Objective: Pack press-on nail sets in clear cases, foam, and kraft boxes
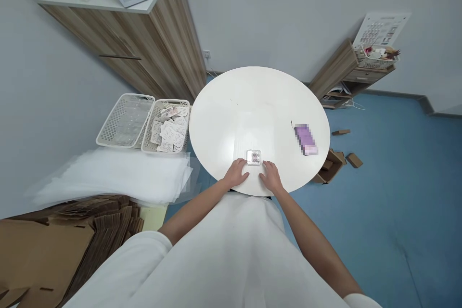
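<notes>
A small clear square case [253, 157] with small dark and pinkish items inside lies on the round white table [224, 106] near its front edge. My left hand [236, 173] rests on the table just left of the case, thumb and fingers apart and nothing held. On the other side, my right hand [270, 176] is by the case's lower right corner, also with thumb and fingers apart and nothing in it. Whether the fingertips touch the case cannot be made out.
A blurred purple object [305, 139] lies on the table's right part. Left of the table stand a basket of printed cards [145, 140], another basket [108, 125] and white sheets [126, 173]. An open cardboard box [331, 167] is on the floor at the right.
</notes>
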`<state>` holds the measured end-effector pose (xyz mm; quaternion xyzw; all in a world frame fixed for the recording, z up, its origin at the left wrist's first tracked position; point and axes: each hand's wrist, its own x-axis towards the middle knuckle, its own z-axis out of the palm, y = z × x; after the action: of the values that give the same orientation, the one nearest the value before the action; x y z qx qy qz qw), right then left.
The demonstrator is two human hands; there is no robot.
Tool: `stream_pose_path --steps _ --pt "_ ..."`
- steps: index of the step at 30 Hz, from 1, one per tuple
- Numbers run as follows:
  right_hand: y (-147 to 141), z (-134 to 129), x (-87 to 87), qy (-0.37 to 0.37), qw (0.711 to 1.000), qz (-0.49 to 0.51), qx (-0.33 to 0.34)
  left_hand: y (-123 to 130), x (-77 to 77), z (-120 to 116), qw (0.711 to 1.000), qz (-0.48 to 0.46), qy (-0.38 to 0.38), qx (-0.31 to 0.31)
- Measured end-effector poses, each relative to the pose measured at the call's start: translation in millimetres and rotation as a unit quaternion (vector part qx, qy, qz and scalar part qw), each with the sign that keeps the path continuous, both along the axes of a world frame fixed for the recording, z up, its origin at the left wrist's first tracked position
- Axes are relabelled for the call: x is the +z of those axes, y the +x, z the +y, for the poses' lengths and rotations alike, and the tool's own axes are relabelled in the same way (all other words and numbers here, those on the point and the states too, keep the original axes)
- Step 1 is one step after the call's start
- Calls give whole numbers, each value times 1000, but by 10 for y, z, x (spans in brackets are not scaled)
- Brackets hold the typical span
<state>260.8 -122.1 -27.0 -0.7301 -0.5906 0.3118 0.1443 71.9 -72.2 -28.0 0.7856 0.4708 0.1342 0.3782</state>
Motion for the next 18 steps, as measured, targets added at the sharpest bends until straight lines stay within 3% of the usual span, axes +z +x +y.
stream_pose_path --steps 3,7,18 --pt "18 -181 -14 9 998 -56 -9 -118 12 -57 997 52 36 -34" --pt "99 -317 -51 17 992 -106 69 -269 30 -84 992 77 43 -87" --pt "230 -193 -109 64 968 -148 194 -350 50 -50 991 46 58 -110"
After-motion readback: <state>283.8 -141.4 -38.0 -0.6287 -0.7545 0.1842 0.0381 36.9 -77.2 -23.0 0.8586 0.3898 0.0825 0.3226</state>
